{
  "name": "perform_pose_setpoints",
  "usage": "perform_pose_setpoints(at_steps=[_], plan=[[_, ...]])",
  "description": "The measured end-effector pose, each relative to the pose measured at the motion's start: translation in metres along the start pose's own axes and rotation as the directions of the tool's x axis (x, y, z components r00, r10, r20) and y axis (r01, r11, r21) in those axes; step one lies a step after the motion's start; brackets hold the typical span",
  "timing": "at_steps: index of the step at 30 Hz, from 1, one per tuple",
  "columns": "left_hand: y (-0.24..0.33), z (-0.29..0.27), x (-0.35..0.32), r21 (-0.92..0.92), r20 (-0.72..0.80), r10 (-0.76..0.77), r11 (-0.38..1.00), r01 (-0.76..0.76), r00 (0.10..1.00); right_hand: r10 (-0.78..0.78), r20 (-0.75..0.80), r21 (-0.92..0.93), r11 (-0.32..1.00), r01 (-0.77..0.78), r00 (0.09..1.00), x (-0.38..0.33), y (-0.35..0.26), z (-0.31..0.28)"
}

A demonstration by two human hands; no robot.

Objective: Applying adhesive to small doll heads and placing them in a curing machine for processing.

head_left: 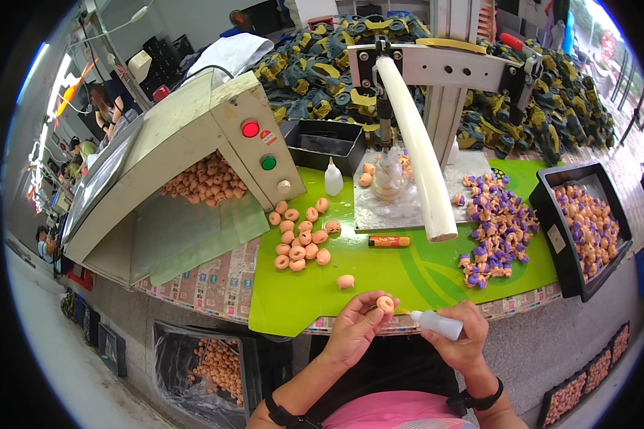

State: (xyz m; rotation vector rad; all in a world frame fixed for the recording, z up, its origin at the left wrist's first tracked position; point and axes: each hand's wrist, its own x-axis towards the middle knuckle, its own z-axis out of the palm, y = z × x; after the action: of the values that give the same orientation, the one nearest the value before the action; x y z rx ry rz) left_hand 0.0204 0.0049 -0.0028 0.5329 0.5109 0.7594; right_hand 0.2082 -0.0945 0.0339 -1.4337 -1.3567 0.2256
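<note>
At the far left corner of the bench stands a cream-coloured metal hopper machine with a red and a green round button on its face; a heap of small peach-coloured plastic pieces shows in its open mouth. Right of it, a loose cluster of peach-coloured ring-shaped plastic parts lies on the lime-green plastic bench mat, with one stray part nearer the front edge. Just off that front edge, the left hand pinches a small peach-coloured ring-shaped part between thumb and fingertips, holding it up in the air. Beside it the right hand is closed around a small white plastic squeeze bottle, its nozzle pointing left at the held part, close to touching it. Behind, mid-bench, an orange cylindrical stick lies flat below a long white lever handle of a hand press. Further right sprawls a pile of purple-and-peach assembled pieces, and at the right edge sits a black plastic tray holding more of them.
</note>
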Motion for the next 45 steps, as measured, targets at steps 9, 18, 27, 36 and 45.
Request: perform_pose_setpoints(at_steps=[9, 18, 27, 36, 45], plan=[[0.0, -0.002, 0.0, -0.045, 0.008, 0.012, 0.999, -0.011, 1.0, 0.068, -0.046, 0.041, 0.997, -0.066, 0.997, -0.009, 0.009, 0.005], [-0.002, -0.008, -0.005, -0.122, 0.077, 0.135, 0.985, -0.125, 0.988, 0.104, -0.016, -0.044, 0.994, -0.104, 0.994, 0.039, 0.032, 0.04], [-0.002, 0.001, -0.017, -0.197, 0.071, -0.093, 0.975, 0.105, 0.993, 0.136, -0.023, 0.009, 0.991, -0.136, 0.99, 0.052, 0.036, 0.043], [-0.003, -0.001, -0.016, -0.153, 0.085, -0.175, 0.971, 0.186, 0.981, 0.04, -0.041, -0.609, 0.791, -0.056, 0.998, 0.065, 0.049, -0.026], [0.001, 0.006, -0.021, -0.124, 0.074, -0.155, 0.979, 0.163, 0.985, 0.035, 0.046, -0.58, 0.815, -0.002, 0.998, 0.083, 0.066, -0.011]])
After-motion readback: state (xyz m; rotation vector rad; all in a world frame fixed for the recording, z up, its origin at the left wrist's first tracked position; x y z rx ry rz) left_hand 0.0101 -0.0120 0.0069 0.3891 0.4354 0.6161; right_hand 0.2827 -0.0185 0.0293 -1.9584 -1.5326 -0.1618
